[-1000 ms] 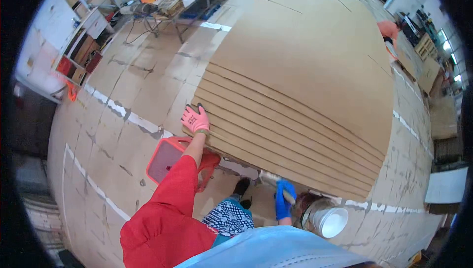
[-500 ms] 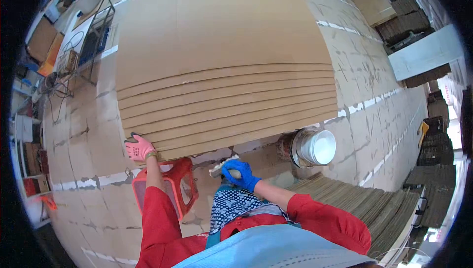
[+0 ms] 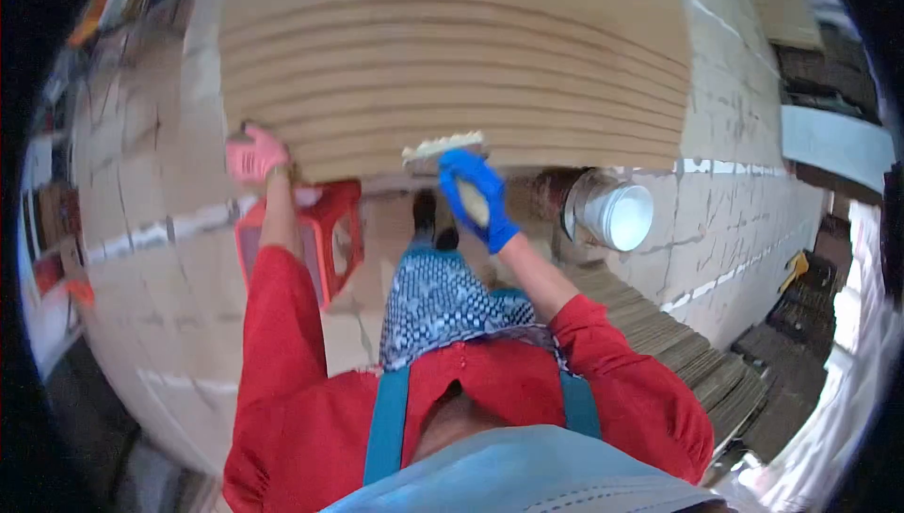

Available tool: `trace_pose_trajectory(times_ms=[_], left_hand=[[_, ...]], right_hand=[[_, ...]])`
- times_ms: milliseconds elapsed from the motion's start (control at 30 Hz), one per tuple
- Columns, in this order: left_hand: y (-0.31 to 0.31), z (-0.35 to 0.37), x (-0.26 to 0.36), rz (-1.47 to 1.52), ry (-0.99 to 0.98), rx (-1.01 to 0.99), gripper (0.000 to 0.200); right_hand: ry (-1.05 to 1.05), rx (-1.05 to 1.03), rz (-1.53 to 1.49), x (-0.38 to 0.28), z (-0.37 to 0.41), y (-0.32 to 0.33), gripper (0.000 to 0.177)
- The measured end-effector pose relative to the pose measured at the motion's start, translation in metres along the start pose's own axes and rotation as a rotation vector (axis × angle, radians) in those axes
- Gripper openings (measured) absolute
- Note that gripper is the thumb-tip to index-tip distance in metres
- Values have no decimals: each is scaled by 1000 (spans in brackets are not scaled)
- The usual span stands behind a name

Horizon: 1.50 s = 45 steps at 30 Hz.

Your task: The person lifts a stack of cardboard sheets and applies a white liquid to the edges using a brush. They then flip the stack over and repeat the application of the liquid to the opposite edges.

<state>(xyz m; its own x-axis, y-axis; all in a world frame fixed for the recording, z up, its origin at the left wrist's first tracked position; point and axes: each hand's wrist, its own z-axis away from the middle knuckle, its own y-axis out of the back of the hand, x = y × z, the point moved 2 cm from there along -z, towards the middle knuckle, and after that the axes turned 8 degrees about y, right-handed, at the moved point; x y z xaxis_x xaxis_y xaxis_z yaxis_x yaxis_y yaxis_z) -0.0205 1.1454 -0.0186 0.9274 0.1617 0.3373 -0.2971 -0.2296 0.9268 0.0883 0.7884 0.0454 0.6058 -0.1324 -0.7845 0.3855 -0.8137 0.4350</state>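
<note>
My left hand [image 3: 254, 153], in a pink glove with dark fingertips, is closed over the near left corner of the cardboard sheets [image 3: 452, 70]. These lie fanned, with their near edges stepped one behind another. In a blue glove, my right hand [image 3: 474, 195] grips the handle of a wide, pale-bristled brush [image 3: 443, 147]. The bristles are over the near edge of the front sheet, around its middle; blur hides whether they touch it. My left fingertips are partly hidden.
A red plastic stool [image 3: 325, 230] stands under the near left corner. To the right of my right hand is a white bucket [image 3: 626, 216]. A stack of cardboard [image 3: 673, 343] lies at my right side. Shelving and more stacks line the sides.
My right hand has moved the brush forward from near my apron to the front sheet's edge. My left hand remains at the corner. The view has tipped down toward my body.
</note>
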Motion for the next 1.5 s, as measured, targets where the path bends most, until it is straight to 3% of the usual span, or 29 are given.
trace_pose_trajectory(times_ms=[67,233,433,567,667,700,767,900,1033,1200,1300,1400,1500], left_hand=[[-21,0,-9,-108,-23,281,53],[-31,2,-16,-102,18,179,59],[-29,1,-14,-58,17,157,61],[-28,0,-15,-60,12,152,61],[-33,-5,-10,-52,16,158,61],[-34,-5,-10,-39,16,163,62],[-33,1,-20,-63,20,149,62],[-36,-5,-17,-57,20,120,63],[-40,-6,-21,-56,21,150,62],[-48,-12,-26,-13,40,194,60],[-51,-12,-22,12,50,166,58],[-62,-18,-31,-27,-16,373,55],[-51,-20,-27,-63,17,229,56]], right_hand=[[-7,-24,-26,2,3,0,17],[57,38,-97,24,-46,-3,15],[405,276,12,54,-165,-39,9],[473,249,63,54,-223,-62,11],[452,327,-343,31,-249,-72,4],[463,244,-170,32,-253,-71,4],[478,52,170,36,-244,-71,5],[306,-66,76,27,-193,-62,4],[344,-184,60,4,-145,-52,4],[312,7,92,-2,-134,-55,4],[195,-397,150,24,-41,-67,14],[119,-699,124,-13,27,-48,18],[92,-557,87,-14,42,-36,25]])
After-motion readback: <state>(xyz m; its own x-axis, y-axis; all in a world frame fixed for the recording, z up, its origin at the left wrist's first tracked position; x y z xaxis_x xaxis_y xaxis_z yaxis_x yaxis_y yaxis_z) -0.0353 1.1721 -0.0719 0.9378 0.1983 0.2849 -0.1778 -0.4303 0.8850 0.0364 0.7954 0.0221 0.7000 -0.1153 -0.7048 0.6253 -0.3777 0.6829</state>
